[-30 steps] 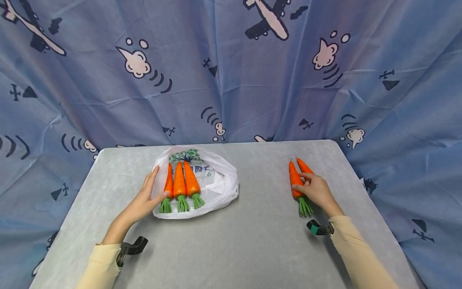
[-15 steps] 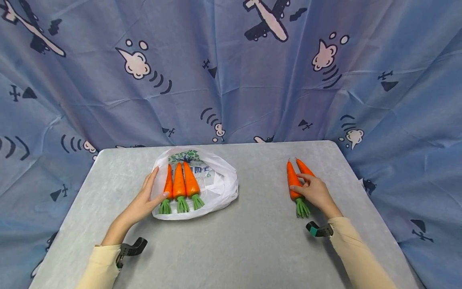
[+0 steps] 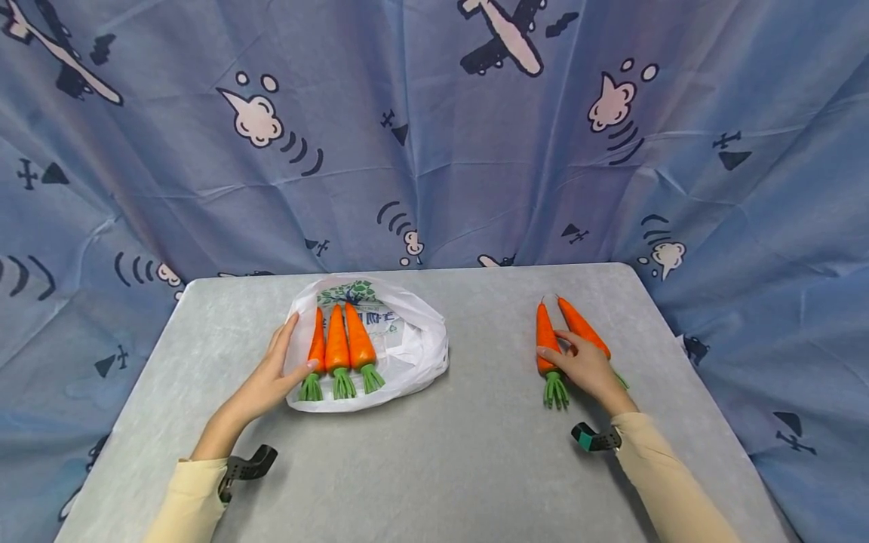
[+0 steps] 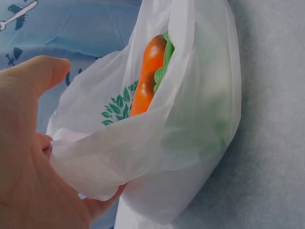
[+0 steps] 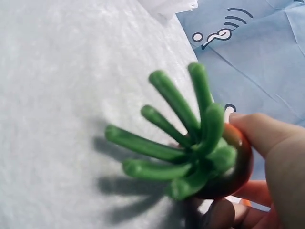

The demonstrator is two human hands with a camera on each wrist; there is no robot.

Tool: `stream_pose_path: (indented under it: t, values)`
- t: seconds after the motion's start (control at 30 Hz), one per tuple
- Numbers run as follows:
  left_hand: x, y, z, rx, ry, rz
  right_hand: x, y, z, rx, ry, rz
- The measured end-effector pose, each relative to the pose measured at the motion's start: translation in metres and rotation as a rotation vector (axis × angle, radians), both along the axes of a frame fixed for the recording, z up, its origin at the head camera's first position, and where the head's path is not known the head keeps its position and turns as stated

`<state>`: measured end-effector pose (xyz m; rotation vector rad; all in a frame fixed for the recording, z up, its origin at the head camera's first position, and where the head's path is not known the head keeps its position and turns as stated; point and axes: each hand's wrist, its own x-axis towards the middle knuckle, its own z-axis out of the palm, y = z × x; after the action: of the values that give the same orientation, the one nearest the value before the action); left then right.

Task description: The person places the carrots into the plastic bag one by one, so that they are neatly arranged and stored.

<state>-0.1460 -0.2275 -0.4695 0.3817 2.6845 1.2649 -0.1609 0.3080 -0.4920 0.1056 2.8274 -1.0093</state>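
Observation:
My right hand [image 3: 585,367] grips an orange carrot [image 3: 546,332] with green stems at the right of the table. In the right wrist view, the thumb and fingers hold this carrot [image 5: 238,164] near its stem end, over the table. Just right of it lies a second carrot [image 3: 580,323], partly behind the hand. At the left, a white plastic bag [image 3: 414,362] lies with three carrots [image 3: 337,339] side by side at its mouth. My left hand [image 3: 271,377] touches the bag's left side, fingers spread. The left wrist view shows fingers behind the bag's wall [image 4: 119,148], the thumb apart from it.
A grey table [image 3: 475,452] bears everything. Grey table surface lies between the bag and the right-hand carrots. Behind it hangs a blue curtain [image 3: 434,151] printed with planes. A black strap device sits on each wrist, the left one [image 3: 251,464] above the table.
My right hand has moved slightly left with its carrot, away from the second carrot, whose stem end now shows. The left hand, bag and the three carrots in it stay put.

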Motion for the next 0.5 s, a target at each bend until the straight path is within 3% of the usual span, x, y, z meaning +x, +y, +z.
stream_pose_path:
  t: [0.5]
  values:
    - [0.0001, 0.0, 0.0016, 0.0, 0.002, 0.0, 0.0018, -0.0061, -0.0046, 0.006, 0.017, -0.005]
